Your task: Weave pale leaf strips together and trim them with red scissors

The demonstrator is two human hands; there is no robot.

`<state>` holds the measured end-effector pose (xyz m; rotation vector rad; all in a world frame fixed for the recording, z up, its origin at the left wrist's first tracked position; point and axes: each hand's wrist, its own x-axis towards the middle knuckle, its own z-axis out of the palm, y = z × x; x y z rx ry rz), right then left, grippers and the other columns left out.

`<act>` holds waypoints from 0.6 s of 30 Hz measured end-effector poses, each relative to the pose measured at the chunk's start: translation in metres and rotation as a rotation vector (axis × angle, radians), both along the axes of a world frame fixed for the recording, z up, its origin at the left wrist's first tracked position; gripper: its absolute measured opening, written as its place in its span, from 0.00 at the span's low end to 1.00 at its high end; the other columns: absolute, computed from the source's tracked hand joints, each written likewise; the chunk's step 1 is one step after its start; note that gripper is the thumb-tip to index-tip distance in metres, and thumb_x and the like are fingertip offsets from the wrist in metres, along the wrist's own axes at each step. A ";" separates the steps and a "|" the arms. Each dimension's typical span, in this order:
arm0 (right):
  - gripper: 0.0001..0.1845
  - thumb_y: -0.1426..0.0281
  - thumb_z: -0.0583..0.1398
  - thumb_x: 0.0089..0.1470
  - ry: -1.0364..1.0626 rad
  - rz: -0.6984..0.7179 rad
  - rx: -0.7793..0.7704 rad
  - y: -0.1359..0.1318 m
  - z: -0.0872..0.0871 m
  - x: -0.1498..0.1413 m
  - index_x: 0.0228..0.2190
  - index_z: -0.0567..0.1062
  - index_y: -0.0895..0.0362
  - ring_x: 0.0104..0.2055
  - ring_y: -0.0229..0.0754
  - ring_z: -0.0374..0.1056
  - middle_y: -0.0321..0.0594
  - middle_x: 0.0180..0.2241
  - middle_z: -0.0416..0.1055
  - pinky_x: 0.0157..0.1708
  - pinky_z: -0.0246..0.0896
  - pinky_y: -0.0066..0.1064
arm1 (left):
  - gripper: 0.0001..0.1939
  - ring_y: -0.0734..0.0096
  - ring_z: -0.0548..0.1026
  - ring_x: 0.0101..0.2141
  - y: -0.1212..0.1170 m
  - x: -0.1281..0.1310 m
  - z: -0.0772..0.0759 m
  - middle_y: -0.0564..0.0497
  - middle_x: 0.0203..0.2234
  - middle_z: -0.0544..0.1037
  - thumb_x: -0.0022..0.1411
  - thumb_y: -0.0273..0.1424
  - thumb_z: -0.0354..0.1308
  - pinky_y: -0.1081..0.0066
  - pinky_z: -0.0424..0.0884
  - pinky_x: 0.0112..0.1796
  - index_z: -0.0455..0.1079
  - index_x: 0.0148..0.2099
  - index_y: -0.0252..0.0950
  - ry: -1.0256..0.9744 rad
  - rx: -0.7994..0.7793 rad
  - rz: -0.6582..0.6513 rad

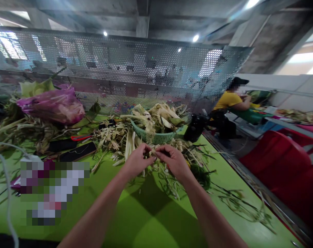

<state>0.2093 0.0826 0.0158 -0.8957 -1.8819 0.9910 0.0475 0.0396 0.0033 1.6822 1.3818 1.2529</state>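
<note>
Over the green table (151, 224), my left hand (141, 157) and my right hand (175, 160) meet fingertip to fingertip. Both pinch a small pale piece of dried husk (153, 152); its exact shape is mostly hidden by the fingers. Just beyond them stands a light green plastic basket (156, 137) heaped with dry, pale husks (164, 115). Loose husk strips (111, 139) lie left of the basket, and thin shredded fibres (171, 187) are scattered beneath my hands. Close to my right wrist sits a dark green bundle (200, 176).
A purple plastic bag (53, 105), a phone (78, 152) and an orange-edged tool (81, 137) lie left. A black object (196, 127) stands right of the basket. Behind rises a perforated metal screen (107, 69). Rightward are red chairs (277, 155) and a person in yellow (227, 100).
</note>
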 end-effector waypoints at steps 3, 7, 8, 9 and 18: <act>0.10 0.63 0.60 0.51 -0.001 0.000 0.003 0.002 -0.002 0.002 0.31 0.76 0.56 0.33 0.40 0.64 0.38 0.30 0.71 0.34 0.58 0.31 | 0.09 0.71 0.68 0.34 -0.003 -0.001 0.004 0.52 0.31 0.71 0.56 0.32 0.54 0.71 0.64 0.35 0.62 0.40 0.36 -0.144 -0.088 -0.093; 0.10 0.62 0.60 0.51 0.007 -0.003 -0.023 0.004 -0.003 0.004 0.32 0.75 0.56 0.31 0.39 0.63 0.37 0.29 0.70 0.32 0.58 0.30 | 0.06 0.71 0.68 0.34 -0.007 -0.004 0.010 0.52 0.31 0.70 0.59 0.30 0.48 0.71 0.64 0.36 0.63 0.39 0.37 -0.205 -0.129 -0.136; 0.10 0.62 0.60 0.51 0.014 -0.002 -0.041 0.003 -0.003 0.004 0.32 0.75 0.56 0.31 0.39 0.63 0.37 0.29 0.70 0.32 0.58 0.30 | 0.07 0.71 0.68 0.34 -0.008 -0.005 0.011 0.52 0.31 0.70 0.59 0.30 0.47 0.71 0.64 0.36 0.63 0.39 0.37 -0.195 -0.126 -0.138; 0.11 0.62 0.60 0.51 0.019 0.001 -0.061 0.003 -0.002 0.004 0.32 0.75 0.56 0.30 0.39 0.63 0.37 0.29 0.70 0.31 0.57 0.29 | 0.07 0.71 0.67 0.34 -0.008 -0.005 0.012 0.52 0.32 0.70 0.59 0.30 0.47 0.71 0.63 0.36 0.64 0.39 0.37 -0.189 -0.124 -0.143; 0.10 0.62 0.60 0.50 0.039 0.026 -0.145 0.000 0.004 0.003 0.28 0.74 0.56 0.30 0.38 0.61 0.35 0.27 0.67 0.32 0.56 0.29 | 0.06 0.72 0.66 0.34 -0.006 -0.003 0.011 0.53 0.31 0.68 0.61 0.31 0.48 0.72 0.63 0.37 0.64 0.39 0.36 -0.159 -0.080 -0.133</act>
